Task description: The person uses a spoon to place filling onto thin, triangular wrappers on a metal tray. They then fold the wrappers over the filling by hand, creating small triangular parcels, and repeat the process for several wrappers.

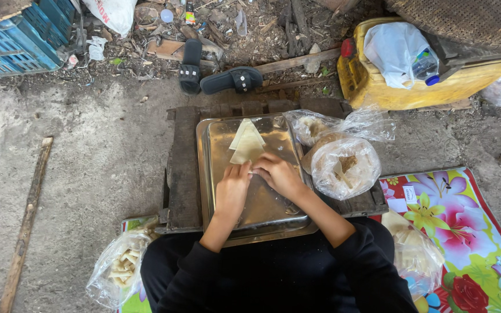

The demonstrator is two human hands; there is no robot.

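I knelt on bare concrete ground (88,150); my left hand (233,188) and right hand (276,174) pinched a wrapper (247,145) on the steel tray (215,191); a clear bag (343,165) held filling.

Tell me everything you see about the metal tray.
The tray is rectangular, shiny silver metal with rounded corners and a raised rim, scuffed and dull in places. It lies flat on a dark wooden board. Pale triangular wrappers lie on it, and both hands, left and right, rest over its middle.
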